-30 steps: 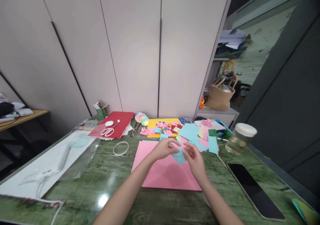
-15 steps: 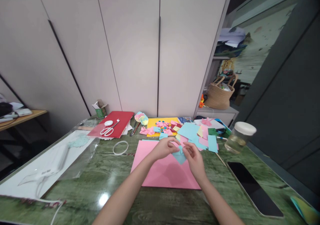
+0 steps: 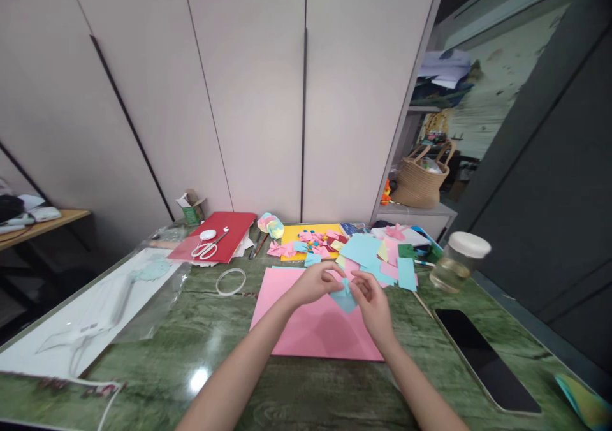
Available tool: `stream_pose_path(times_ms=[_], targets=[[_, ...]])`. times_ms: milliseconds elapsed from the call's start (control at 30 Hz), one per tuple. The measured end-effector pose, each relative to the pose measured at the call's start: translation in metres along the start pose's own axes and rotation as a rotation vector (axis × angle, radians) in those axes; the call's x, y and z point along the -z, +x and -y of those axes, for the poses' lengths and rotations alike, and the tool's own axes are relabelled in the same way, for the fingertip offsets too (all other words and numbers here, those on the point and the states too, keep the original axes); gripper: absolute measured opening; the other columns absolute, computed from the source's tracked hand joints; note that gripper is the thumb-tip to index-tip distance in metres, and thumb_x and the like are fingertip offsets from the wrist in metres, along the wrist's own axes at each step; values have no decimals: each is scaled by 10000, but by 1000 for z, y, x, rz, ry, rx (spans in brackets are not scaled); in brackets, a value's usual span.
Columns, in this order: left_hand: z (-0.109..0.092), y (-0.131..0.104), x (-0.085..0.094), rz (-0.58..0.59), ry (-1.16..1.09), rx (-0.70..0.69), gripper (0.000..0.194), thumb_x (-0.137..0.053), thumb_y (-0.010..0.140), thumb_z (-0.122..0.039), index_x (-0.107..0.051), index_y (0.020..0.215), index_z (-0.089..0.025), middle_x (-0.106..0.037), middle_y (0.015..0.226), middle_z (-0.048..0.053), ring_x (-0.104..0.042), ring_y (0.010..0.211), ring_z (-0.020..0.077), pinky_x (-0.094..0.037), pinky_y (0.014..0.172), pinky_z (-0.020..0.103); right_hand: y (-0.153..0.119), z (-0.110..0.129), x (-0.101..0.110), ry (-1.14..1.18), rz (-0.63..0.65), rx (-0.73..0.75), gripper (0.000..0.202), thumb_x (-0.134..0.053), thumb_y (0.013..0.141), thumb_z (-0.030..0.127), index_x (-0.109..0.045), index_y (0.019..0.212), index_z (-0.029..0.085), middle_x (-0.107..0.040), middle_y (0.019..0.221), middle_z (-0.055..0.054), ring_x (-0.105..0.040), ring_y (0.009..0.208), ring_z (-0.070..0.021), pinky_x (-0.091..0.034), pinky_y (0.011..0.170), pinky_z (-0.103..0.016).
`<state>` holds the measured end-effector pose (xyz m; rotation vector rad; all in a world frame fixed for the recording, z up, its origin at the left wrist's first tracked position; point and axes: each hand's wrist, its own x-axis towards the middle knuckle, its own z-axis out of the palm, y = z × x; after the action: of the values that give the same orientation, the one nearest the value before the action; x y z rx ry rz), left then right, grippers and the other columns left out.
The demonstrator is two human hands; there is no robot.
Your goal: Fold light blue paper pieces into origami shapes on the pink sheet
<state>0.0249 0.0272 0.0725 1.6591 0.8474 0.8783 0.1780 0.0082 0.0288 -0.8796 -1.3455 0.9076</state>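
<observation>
A small piece of folded light-blue paper (image 3: 344, 301) is pinched between both hands above a pink sheet (image 3: 306, 330). My left hand (image 3: 318, 283) grips its left upper edge with thumb and fingers. On the other side, my right hand (image 3: 371, 297) holds the right upper edge, fingers curled. The paper's lower part hangs as a point between the hands; its upper folds are partly hidden by the fingertips. Just beyond lie light-blue sheets (image 3: 361, 250) and a yellow sheet (image 3: 289, 234) bearing several small pink folded pieces (image 3: 282, 249).
A phone (image 3: 485, 357) and a lidded jar (image 3: 454, 271) stand to the right. Left are a white ring (image 3: 231, 282), scissors (image 3: 204, 250) on a red folder (image 3: 229, 227), and a white glue gun (image 3: 102, 316) with its cord. A thin stick (image 3: 423, 305) lies near the phone.
Hardly anything differs. Both hands keep the light-blue paper at the same spot, and the view has shifted very slightly.
</observation>
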Motion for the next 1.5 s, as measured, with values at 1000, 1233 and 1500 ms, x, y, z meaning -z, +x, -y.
stream_pose_path(times_ms=[1000,1233,1500], targets=[[0,0,4,-3,15,100,127,-484,636,-179,-584,657,-104,-534,555,6,-508,533,91,-408,534,216,-1,-3,-2,-103,60,3,248,-501,763,300,-463,988,202,-506,714,-9,-489,679,-149,-382,598,-255],[6,3,3,-43,-221,141,172,-564,631,-262,-596,680,-99,-547,615,10,-531,592,90,-453,653,270,2,-4,3,-161,99,-67,230,-525,730,362,-550,859,174,-550,757,-29,-493,705,-167,-387,599,-252],[7,4,5,-22,-316,178,238,-606,628,-317,-592,691,-88,-551,632,13,-531,592,77,-453,683,272,2,-5,5,-106,100,-125,255,-573,686,371,-592,773,133,-596,711,-46,-497,668,-183,-398,610,-282]])
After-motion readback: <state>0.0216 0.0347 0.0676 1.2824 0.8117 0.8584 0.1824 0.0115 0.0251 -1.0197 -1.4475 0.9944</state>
